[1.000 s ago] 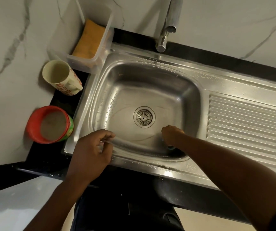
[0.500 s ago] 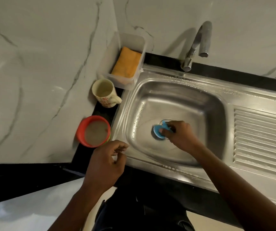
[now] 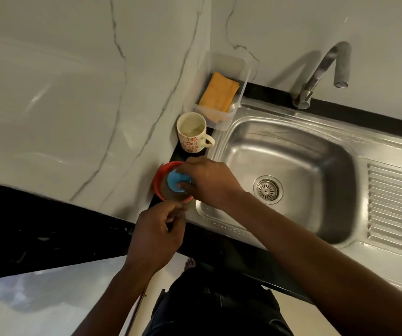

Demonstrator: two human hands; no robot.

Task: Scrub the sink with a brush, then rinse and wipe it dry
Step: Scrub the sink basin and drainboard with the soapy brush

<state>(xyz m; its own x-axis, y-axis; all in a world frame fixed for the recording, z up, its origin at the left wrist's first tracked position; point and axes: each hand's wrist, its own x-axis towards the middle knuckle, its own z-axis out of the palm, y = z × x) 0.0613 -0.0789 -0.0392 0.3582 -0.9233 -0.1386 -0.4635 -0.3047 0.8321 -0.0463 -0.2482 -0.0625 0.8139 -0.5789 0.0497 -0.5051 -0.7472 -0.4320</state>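
Observation:
My right hand (image 3: 207, 183) grips a round blue brush (image 3: 177, 181) and holds it over the red bowl (image 3: 160, 177) that stands left of the sink. The bowl holds a cloudy greyish liquid. My left hand (image 3: 157, 232) rests at the sink's front left corner with its fingers curled, thumb against fingertips, and nothing visible in it. The steel sink (image 3: 294, 151) has a wet basin with a round drain strainer (image 3: 267, 189) in its floor. The tap (image 3: 321, 73) stands behind the basin, with no water running.
A patterned mug (image 3: 192, 132) stands behind the red bowl. Behind the mug, a clear plastic box (image 3: 224, 117) holds an orange cloth (image 3: 219, 92). A ribbed draining board (image 3: 396, 204) lies right of the basin. Marble walls meet in the corner at left.
My right hand has lifted the blue brush out of the basin and carried it left, over the red bowl. The camera has swung left. My left hand stays at the sink's front corner.

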